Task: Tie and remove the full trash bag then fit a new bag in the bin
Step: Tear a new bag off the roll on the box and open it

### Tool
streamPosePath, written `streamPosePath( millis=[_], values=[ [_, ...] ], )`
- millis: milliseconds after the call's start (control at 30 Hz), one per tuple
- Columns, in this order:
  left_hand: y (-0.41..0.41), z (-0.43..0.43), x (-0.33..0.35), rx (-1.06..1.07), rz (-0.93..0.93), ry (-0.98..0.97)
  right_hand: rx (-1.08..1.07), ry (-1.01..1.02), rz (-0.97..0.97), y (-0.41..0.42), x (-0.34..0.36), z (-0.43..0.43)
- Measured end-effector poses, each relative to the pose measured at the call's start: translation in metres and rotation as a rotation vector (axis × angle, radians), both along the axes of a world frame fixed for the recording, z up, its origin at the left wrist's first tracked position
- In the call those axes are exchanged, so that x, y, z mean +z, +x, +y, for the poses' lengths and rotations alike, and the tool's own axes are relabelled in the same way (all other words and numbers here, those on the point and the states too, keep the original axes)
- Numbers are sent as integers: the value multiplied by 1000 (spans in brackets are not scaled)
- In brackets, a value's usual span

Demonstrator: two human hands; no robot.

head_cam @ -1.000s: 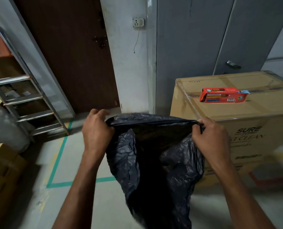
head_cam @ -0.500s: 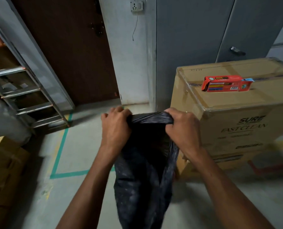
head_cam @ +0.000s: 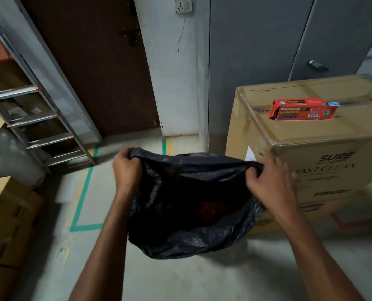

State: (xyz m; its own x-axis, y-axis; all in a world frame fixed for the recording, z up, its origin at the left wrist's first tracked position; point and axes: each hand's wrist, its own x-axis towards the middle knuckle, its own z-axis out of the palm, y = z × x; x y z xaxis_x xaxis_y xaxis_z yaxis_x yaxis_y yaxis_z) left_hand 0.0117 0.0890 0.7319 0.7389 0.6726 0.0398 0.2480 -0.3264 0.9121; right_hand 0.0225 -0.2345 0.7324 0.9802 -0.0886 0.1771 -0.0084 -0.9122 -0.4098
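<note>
Left hand and right hand are clenched on opposite rims of the black bag, whose mouth, bunched a moment ago, is stretched wide above the floor beside the cardboard box, seemingly for fitting.

cardboard box | front print: "SURE", "FAST CLEAN"

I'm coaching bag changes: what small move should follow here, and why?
Probably draw the left hand and right hand together to bunch the rim of the black plastic trash bag. Each hand grips one side of the rim, the mouth is stretched wide, brownish contents show inside, and no bin is in view, so tying looks nearest.
</note>
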Motion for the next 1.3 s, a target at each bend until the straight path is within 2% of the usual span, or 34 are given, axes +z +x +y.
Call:
streamPosePath(
  millis=[100, 167, 233, 333, 433, 567, 700, 800, 933, 1000, 1067, 1100, 1133, 1200, 1300],
  values=[
    [12, -35, 2, -181, -1, 47, 236, -4, 22, -6, -7, 35],
    [17, -57, 1, -266, 12, 152, 383, 53, -33, -9, -13, 68],
    [20, -73, 3, -333, 33, 286, 424, 87, -90, -7, -18, 97],
    [16, -77, 2, -382, 44, 614, 344, 166, -261, 11, -14, 108],
    [16, -52, -1, -407, 28, 904, 232, 181, -316, 26, -8, 92],
    [15, -18, -4, -230, 137, 992, 144, 245, -339, 37, -5, 66],
    [8, 11, -6, -75, 208, 869, 32, 367, -203, 52, -13, 45],
    [3, 30, -12, -21, 216, 669, -53, 543, -31, 66, -23, 29],
    [-4, 40, -35, 135, 169, 399, -129, 726, 25, 70, -37, 14],
    [-2, 40, -51, 164, 155, 67, -137, 824, 59, 68, -45, 12],
    [5, 33, -61, 162, 83, -425, -135, 875, 97, 65, -54, 14],
    [9, 29, -65, 173, 37, -601, -132, 870, 107, 64, -59, 16],
    [12, 23, -68, 179, 12, -679, -124, 846, 106, 63, -63, 17],
    [16, 12, -73, 165, 29, -607, -86, 786, 105, 59, -68, 19],
    [15, 3, -80, 65, 60, -172, 23, 677, 62, 52, -74, 17]
  ],
)
